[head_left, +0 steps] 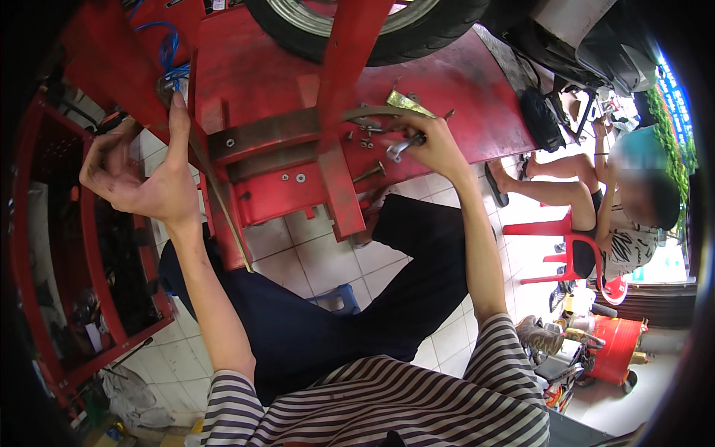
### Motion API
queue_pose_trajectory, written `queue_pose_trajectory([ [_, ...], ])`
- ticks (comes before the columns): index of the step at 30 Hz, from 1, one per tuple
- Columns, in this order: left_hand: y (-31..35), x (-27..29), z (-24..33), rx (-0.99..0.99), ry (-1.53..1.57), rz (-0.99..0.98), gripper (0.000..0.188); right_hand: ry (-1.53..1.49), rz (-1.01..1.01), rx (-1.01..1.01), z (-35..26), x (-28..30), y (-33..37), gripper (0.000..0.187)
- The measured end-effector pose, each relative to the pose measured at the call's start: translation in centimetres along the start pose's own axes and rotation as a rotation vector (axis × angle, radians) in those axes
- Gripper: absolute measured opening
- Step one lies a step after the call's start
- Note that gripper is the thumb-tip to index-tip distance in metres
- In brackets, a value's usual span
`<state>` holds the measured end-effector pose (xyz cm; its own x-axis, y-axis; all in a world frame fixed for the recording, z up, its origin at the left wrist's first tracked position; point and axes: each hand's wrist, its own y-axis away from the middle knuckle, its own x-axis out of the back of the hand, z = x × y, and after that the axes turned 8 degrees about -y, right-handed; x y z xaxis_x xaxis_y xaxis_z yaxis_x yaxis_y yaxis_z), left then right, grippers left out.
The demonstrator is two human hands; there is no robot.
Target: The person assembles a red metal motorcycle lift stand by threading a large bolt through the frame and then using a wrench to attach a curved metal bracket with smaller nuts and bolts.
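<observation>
My left hand (153,175) is raised beside a red metal post (123,67), thumb pointing up and fingers loosely curled apart, with nothing visible in it. The thumb's tip is close to the post and a blue hose (170,46). My right hand (438,153) is closed around a wrench (396,152), whose shiny end sticks out to the left, above the red metal platform (462,89). Several bolts and nuts (365,135) lie by that hand, and a long bolt (370,172) is nearer me. More nuts (300,178) rest near the red frame (339,175).
A wheel with a black tyre (417,41) stands at the platform's far side. Red shelving (104,290) is on the left. At right a person (625,246) sits on a red plastic chair (573,249). A blue stool (344,299) shows between my legs.
</observation>
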<state>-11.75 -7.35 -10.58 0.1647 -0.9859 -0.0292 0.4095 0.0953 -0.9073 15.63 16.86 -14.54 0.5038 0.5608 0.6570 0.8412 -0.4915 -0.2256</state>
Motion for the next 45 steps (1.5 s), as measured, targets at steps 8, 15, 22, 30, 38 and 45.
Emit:
queue_pose_trajectory([
  [8, -0.1, 0.1, 0.4, -0.02, -0.003, -0.014, 0.064, 0.276, -0.132, 0.061, 0.0, -1.6, -1.2, 0.041],
  [15, 0.1, 0.2, 0.3, 0.037, 0.03, -0.003, 0.064, 0.437, -0.144, 0.021, -0.5, -2.1, -1.1, 0.038],
  [22, 0.1, 0.2, 0.9, 0.066, 0.003, -0.012, 0.064, 0.389, -0.154, 0.074, 0.2, -1.7, -0.9, 0.033],
  [30, 0.0, 0.2, 1.4, 0.078, -0.009, -0.016, 0.063, 0.057, -0.081, 0.042, -1.1, -0.1, -0.7, 0.029],
  [38, 0.5, 0.4, 0.4, 0.127, 0.067, 0.021, 0.061, -0.272, -0.053, -0.011, -2.9, -1.3, 0.1, 0.022],
  [45, 0.3, 0.4, 0.7, 0.097, 0.061, 0.015, 0.06, -0.604, 0.033, -0.122, -12.8, -6.4, 0.8, 0.014],
])
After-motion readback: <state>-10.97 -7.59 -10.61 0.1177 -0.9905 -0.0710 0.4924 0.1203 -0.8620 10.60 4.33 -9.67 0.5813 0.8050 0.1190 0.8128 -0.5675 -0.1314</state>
